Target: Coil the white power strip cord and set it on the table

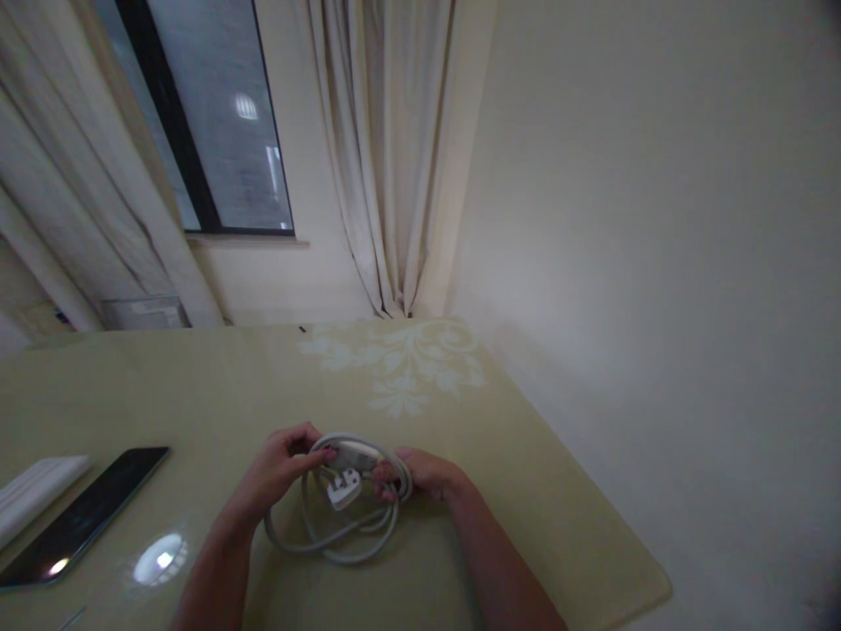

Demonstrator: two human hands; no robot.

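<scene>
A light grey power cable [358, 556] lies in loose loops just above and on the table in front of me. Its white three-pin plug [344, 489] hangs inside the loops with the pins facing up. My left hand [289, 460] pinches the upper left of the coil between thumb and fingers. On the other side, my right hand [420, 473] has its fingers wrapped round the bundled strands at the right. A pale, thicker piece [355, 454] shows between the hands at the top of the coil; I cannot tell exactly what it is.
The pale green table [526, 526] has a white floral pattern [407, 368] at the back. At left lie a dark flat tablet-like slab [85, 517] and a white box-like object [39, 491]. A small dark bit [302, 329] sits near the far edge. A wall [657, 263] borders the right side.
</scene>
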